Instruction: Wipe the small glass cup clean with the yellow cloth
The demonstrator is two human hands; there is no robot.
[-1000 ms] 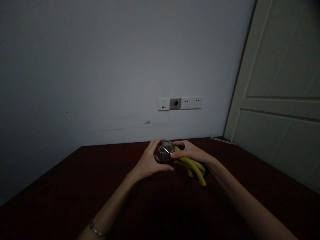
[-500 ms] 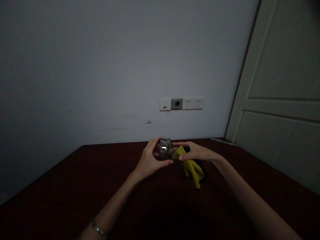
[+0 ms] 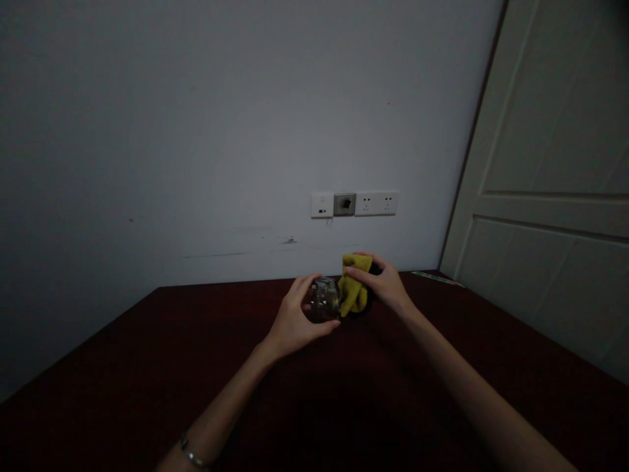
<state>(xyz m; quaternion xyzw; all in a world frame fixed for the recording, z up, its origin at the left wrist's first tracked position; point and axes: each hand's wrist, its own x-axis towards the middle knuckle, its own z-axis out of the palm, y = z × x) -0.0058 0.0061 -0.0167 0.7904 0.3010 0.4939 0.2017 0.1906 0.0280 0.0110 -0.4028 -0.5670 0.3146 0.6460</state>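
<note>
My left hand (image 3: 296, 319) is wrapped round a small clear glass jar (image 3: 325, 300), thumb below and fingers above and behind it. The jar lies on its side in the air, its right end turned to the cloth. In my right hand (image 3: 386, 283) a yellow cloth (image 3: 354, 285) is pinched between thumb and fingers, bunched and hanging down beside the jar's right end. In this dim light I cannot tell whether cloth and jar touch. Something black shows behind the cloth, partly hidden by my right hand.
Below the hands spreads a dark red tabletop (image 3: 206, 367). Behind it stands a pale wall with a row of sockets and a switch (image 3: 354, 204). A panelled door (image 3: 531, 196) rises on the right. A printed strip (image 3: 436, 278) lies at the table's back right.
My right hand has risen with the cloth, which is now bunched up beside the jar instead of trailing low to the right. The left hand keeps its hold, the jar slightly turned.
</note>
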